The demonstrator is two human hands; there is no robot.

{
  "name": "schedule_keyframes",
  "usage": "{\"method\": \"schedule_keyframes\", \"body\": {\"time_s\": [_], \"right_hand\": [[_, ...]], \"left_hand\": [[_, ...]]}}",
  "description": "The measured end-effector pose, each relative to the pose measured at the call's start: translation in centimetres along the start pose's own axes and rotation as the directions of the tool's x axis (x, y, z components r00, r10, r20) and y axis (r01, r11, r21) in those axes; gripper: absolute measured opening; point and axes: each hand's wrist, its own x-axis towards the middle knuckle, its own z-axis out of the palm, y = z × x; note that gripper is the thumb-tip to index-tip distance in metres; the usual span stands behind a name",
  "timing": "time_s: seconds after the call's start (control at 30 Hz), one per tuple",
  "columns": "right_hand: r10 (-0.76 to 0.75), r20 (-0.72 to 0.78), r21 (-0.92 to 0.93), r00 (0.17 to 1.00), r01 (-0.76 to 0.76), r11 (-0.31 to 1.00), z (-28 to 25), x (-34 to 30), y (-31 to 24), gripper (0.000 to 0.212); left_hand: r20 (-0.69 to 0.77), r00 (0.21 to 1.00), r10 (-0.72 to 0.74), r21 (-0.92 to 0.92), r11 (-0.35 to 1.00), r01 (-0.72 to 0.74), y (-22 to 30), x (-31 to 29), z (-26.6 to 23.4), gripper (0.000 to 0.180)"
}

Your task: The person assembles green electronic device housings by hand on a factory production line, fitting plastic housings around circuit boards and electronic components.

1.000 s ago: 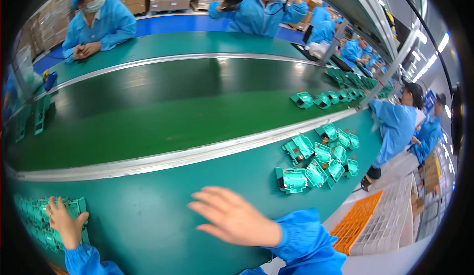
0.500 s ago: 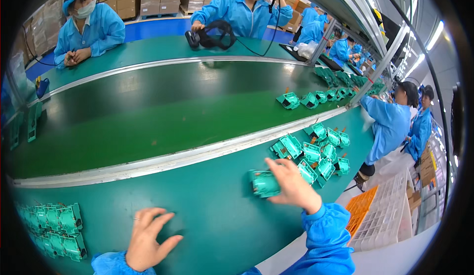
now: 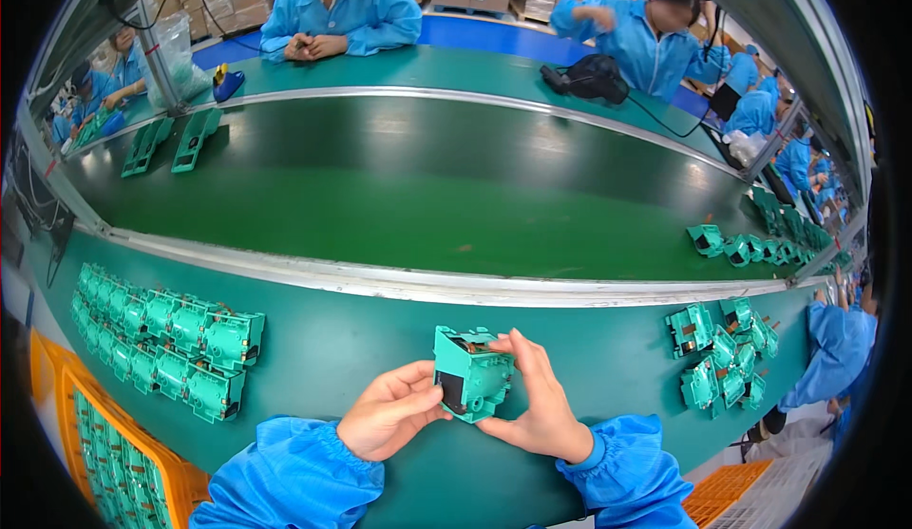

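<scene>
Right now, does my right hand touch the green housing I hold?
Touching. The head view shows your right hand with finger and thumb on the green housing.

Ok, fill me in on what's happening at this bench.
A person holds one green plastic housing over the green worktable, the left hand on one side and the right hand on the other. Similar housings stand in two rows to the left, and a looser cluster lies to the right. Beyond the bench's metal rail, more green parts rest at both ends of the dark green surface.
</scene>
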Motion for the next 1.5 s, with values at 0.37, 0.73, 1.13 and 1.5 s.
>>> {"method": "schedule_keyframes", "body": {"time_s": [0.37,0.73,1.13,1.5], "right_hand": [[0.285,0.162,0.924,0.945,-0.246,0.293,0.8,-0.7,0.8,0.078],[0.349,0.29,0.95,0.891,-0.313,0.011,0.2,-0.8,0.3,0.057],[0.332,0.289,0.953,0.898,-0.302,-0.011,0.4,-0.9,0.6,0.059],[0.081,0.214,0.942,0.974,-0.227,0.248,0.0,-2.1,2.8,0.045]], "left_hand": [[0.08,0.997,-0.005,-0.265,0.964,0.026,-0.8,0.1,-1.8,0.044],[0.081,0.996,0.03,-0.261,0.965,-0.008,-1.1,0.4,-1.4,0.049],[0.121,0.992,0.047,-0.242,0.97,-0.016,-1.1,0.3,-2.0,0.047],[0.174,0.909,0.379,0.571,0.714,-0.406,-0.4,-0.1,-1.1,0.072]]}}
